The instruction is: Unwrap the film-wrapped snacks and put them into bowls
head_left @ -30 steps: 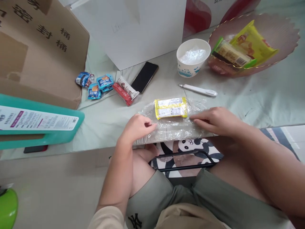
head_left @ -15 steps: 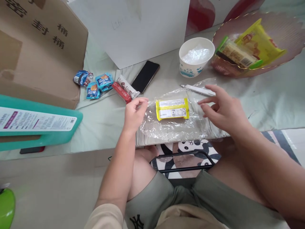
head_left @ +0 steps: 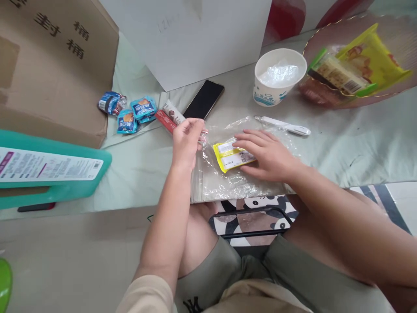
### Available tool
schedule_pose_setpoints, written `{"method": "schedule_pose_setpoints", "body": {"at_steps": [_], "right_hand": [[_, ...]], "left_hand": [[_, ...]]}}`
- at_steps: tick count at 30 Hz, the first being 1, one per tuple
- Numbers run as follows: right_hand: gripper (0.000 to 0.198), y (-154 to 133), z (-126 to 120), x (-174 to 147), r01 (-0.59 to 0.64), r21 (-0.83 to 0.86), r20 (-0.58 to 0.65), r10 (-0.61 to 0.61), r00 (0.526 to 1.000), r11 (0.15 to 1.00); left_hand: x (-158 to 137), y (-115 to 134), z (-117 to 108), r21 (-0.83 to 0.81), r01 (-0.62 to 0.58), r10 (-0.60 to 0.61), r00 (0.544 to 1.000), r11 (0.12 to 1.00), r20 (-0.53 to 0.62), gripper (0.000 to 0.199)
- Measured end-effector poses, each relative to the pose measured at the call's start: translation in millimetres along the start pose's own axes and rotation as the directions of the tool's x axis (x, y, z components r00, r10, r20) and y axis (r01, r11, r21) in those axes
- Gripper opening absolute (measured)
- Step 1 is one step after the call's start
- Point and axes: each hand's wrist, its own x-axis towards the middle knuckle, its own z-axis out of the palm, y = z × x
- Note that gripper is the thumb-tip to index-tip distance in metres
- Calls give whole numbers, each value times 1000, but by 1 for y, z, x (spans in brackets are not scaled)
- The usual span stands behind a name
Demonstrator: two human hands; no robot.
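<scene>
A yellow snack packet with a white printed label lies on a clear plastic bag spread near the table's front edge. My right hand is over the packet's right end, with the thumb on the near side and the fingers across the top. That end is hidden under the hand. To the left of the packet, my left hand pinches the bag's left edge between thumb and fingers. A white pen-shaped cutter rests behind my right hand, partly over the plastic.
Behind my left hand are red and white snack bars, a black phone and several blue packets. A paper cup holds crumpled plastic, beside a pink bowl of snacks. A carton and a green jug stand left.
My right hand has moved left and down onto the yellow packet, which now sits slightly turned. My left hand stays at the plastic's left edge, its fingers closed on it. The view has shifted slightly.
</scene>
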Motion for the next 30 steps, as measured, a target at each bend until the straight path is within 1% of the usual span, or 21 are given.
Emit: {"method": "schedule_pose_setpoints", "body": {"at_steps": [2,4,6,9,10,12,14,17,20,22,24,26,27,28,29,30], "right_hand": [[56,6,2,6,-38,-36,65,40,997,999],[61,9,2,9,-61,-62,91,67,994,996],[63,8,2,10,-76,-86,104,85,991,993],[66,5,3,10,-112,-110,105,124,987,988],[67,4,4,10,-126,-109,101,137,985,986],[66,3,4,9,-148,-86,94,156,983,985],[65,3,3,7,-168,-23,91,169,981,986],[67,5,-2,3,-204,140,60,197,979,969],[71,11,-12,-3,-190,355,0,203,979,915],[73,16,-20,-9,-154,497,-51,206,977,854],[73,22,-27,-18,-122,616,-108,236,966,778],[71,27,-34,-31,-83,703,-176,286,942,707],[70,30,-38,-39,-56,729,-225,316,922,683],[68,34,-43,-47,-27,741,-287,352,891,671],[67,39,-49,-54,-4,738,-358,397,845,675],[65,46,-57,-60,1,721,-434,450,780,693]], "left_hand": [[-8,-1,-3,-12,52,-51,998,999,36,20],[-15,-4,-7,-7,108,-107,992,994,66,22],[-20,-7,-11,51,147,-151,986,988,76,20],[-22,-12,-13,191,157,-179,979,969,103,16],[-22,-13,-13,210,150,-176,978,966,111,16],[-23,-14,-12,161,142,-160,981,977,107,14],[-22,-12,-10,33,165,-167,982,986,85,10],[-21,-7,-7,-145,245,-234,968,959,89,16],[-16,-1,-2,-202,312,-300,950,929,88,21],[-14,4,4,-206,319,-314,948,925,57,22],[-12,8,11,-204,319,-321,947,926,23,23],[-11,10,19,-202,320,-326,945,926,6,25],[-11,11,23,-198,315,-321,947,928,5,26],[-11,10,26,-191,304,-308,951,933,8,28],[-11,9,29,-180,288,-291,957,941,10,29],[-11,8,31,-166,271,-273,962,948,11,30]]}}
